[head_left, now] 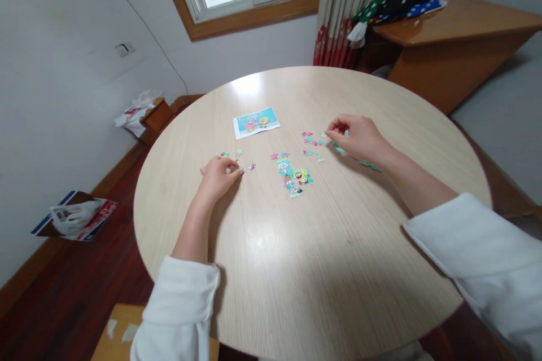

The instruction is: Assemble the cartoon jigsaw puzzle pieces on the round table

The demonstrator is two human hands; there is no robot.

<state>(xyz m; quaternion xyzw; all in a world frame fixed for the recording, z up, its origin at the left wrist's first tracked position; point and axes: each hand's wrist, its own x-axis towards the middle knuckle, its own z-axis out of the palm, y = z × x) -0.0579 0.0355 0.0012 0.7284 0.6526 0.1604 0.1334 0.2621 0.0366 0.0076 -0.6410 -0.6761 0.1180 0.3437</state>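
A partly joined jigsaw puzzle [285, 168] with cartoon figures lies in the middle of the table, and a yellow character [301, 175] shows on its right side. To its left, my left hand [220, 176] rests low with bent fingers, thumb and forefinger closed at a small puzzle piece [241, 170]. A loose pink-and-white piece [252, 166] lies just right of those fingertips. My right hand [355, 135] is held in a pinch over the loose pieces on the right, with a pale piece [323, 135] at its fingertips. Several pink and teal pieces [314, 142] lie beside it.
A printed reference picture [256, 123] lies flat behind the puzzle on the round wooden table [271, 271]. Green pieces [370, 165] lie under my right wrist. A wooden desk [461, 22] with dark cloth stands back right, near a curtain [347, 5]. A stool [121, 330] sits front left.
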